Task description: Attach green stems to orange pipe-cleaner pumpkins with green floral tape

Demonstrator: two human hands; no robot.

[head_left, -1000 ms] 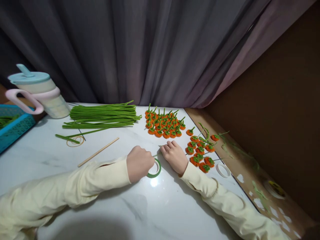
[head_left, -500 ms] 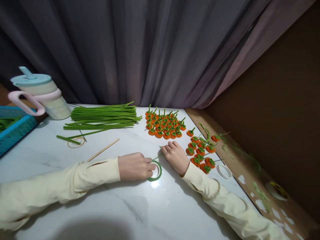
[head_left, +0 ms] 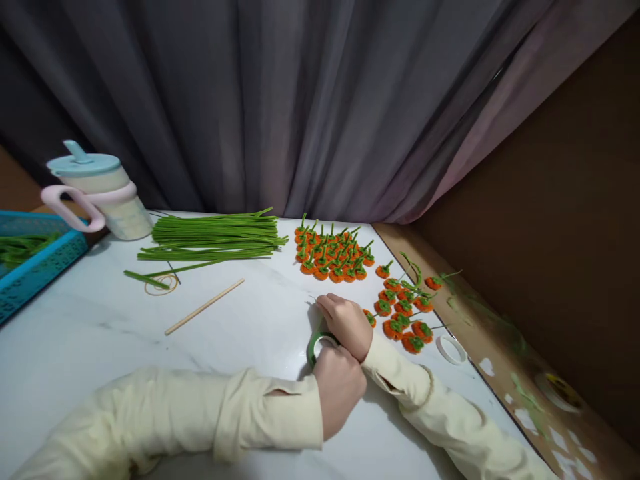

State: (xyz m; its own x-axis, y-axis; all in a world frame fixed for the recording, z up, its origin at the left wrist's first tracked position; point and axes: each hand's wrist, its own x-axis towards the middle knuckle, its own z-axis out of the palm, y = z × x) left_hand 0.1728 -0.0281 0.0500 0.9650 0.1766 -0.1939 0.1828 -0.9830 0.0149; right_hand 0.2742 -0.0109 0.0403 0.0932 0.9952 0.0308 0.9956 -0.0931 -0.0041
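Observation:
My left hand (head_left: 343, 393) is closed around the near side of a roll of green tape (head_left: 313, 348), just above the white table, its fingertips turned out of sight. Right behind it, my right hand (head_left: 347, 325) is pinched on a pale green strip of tape (head_left: 320, 325) that runs up from the roll. A thin tip pokes out left of the right fingertips, too small to name. One orange tuft with a green top (head_left: 369, 318) shows partly behind the right hand; I cannot tell whether that hand holds it. The two hands touch or overlap.
Green pipe cleaners (head_left: 215, 233) lie behind, left of many orange tufts with green stems (head_left: 334, 257). More orange pieces (head_left: 404, 307) and a white ring (head_left: 451, 349) are at right. A wooden stick (head_left: 205, 307), rubber band (head_left: 161, 285), tumbler (head_left: 125, 213) and blue basket (head_left: 45, 277) stand left.
My left hand has moved right and nearer to me, bringing the tape roll close under my right hand. The orange tuft beside my right hand has come into view. The view has shifted slightly.

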